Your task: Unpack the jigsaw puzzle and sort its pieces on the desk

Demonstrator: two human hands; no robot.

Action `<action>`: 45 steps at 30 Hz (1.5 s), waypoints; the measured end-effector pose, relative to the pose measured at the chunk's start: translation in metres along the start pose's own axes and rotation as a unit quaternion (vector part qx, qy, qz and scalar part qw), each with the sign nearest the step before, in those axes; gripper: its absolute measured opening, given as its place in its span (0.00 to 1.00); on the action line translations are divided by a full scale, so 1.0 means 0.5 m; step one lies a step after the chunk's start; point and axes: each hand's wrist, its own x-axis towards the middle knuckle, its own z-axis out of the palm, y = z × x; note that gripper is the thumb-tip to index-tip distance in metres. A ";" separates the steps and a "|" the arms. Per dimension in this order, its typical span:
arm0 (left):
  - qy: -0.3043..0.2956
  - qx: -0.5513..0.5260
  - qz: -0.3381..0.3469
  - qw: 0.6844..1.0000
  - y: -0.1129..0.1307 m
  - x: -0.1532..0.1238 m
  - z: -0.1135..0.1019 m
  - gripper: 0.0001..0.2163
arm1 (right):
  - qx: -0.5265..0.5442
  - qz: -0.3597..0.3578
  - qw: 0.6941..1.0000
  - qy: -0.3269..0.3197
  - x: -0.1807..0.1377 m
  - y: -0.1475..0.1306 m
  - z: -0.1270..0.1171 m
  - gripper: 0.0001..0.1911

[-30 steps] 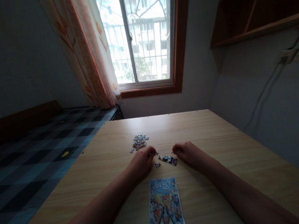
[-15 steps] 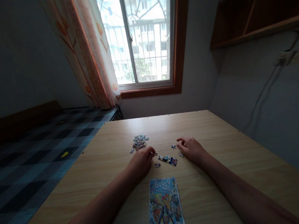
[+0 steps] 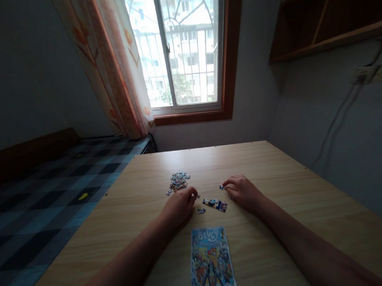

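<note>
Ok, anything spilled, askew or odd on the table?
Nothing stands out. The heap of small colourful jigsaw pieces sits compact on the light wooden table; the short joined strip lies flat between left hand and right hand; the printed picture card lies flat.

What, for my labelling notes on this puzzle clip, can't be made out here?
Head view:
left hand: its curl hides whatever it may hold.
right hand at a loose piece: pinch too small to tell.
printed sheet: bottom edge cuts it off.
piece pile: prints too small.
</note>
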 end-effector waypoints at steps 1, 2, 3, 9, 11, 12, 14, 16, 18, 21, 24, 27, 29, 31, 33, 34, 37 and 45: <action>0.012 -0.011 0.005 1.000 0.001 0.000 0.000 0.08 | 0.004 -0.011 1.000 0.015 0.000 -0.007 -0.003 0.08; 0.025 -0.024 0.017 0.999 0.004 -0.001 -0.001 0.08 | 0.009 -0.027 0.999 0.030 0.001 -0.016 -0.005 0.07; 0.036 -0.037 0.034 0.998 0.007 -0.003 -0.002 0.08 | 0.016 -0.047 0.998 0.043 0.000 -0.027 -0.008 0.07; 0.076 -0.076 0.161 0.981 0.038 -0.016 -0.001 0.08 | 0.083 -0.178 0.979 0.051 -0.013 -0.104 -0.002 0.07; 0.088 -0.086 0.180 0.976 0.044 -0.018 0.003 0.08 | 0.096 -0.196 0.975 0.051 -0.016 -0.113 0.006 0.06; 0.093 -0.090 0.184 0.974 0.046 -0.019 0.004 0.08 | 0.099 -0.198 0.974 0.053 -0.017 -0.114 0.010 0.05; 0.099 -0.093 0.180 0.974 0.047 -0.019 0.007 0.07 | 0.101 -0.197 0.974 0.053 -0.017 -0.111 0.014 0.05; 0.100 -0.093 0.170 0.976 0.046 -0.018 0.009 0.07 | 0.099 -0.198 0.974 0.050 -0.016 -0.105 0.016 0.05; 0.095 -0.096 0.158 0.978 0.044 -0.018 0.011 0.06 | 0.098 -0.200 0.974 0.046 -0.015 -0.102 0.017 0.06; 0.084 -0.118 0.149 0.978 0.040 -0.015 0.015 0.07 | 0.095 -0.196 0.975 0.047 -0.016 -0.101 0.018 0.04; 0.088 -0.134 0.127 0.979 0.031 -0.010 0.014 0.10 | 0.086 -0.184 0.978 0.055 -0.016 -0.101 0.017 0.04; 0.109 -0.110 0.078 0.985 0.007 0.000 0.005 0.12 | 0.073 -0.164 0.982 0.065 -0.015 -0.096 0.015 0.05; 0.123 -0.073 0.011 0.990 -0.018 0.008 -0.009 0.13 | 0.057 -0.143 0.986 0.068 -0.012 -0.086 0.015 0.05; 0.117 -0.024 -0.080 0.990 -0.044 0.016 -0.025 0.12 | 0.034 -0.111 0.991 0.069 -0.009 -0.071 0.018 0.06; 0.098 0.017 -0.147 0.984 -0.066 0.021 -0.042 0.11 | 0.011 -0.070 0.995 0.073 -0.005 -0.051 0.021 0.08; 0.094 0.032 -0.165 0.981 -0.074 0.023 -0.049 0.10 | 0.002 -0.049 0.996 0.074 -0.004 -0.042 0.023 0.08; 0.086 0.062 -0.185 0.977 -0.086 0.025 -0.060 0.08 | -0.018 0.002 0.998 0.067 -0.002 -0.017 0.028 0.10; 0.064 0.158 -0.208 0.963 -0.081 0.022 -0.057 0.08 | -0.054 0.060 0.997 0.015 0.003 0.001 0.030 0.10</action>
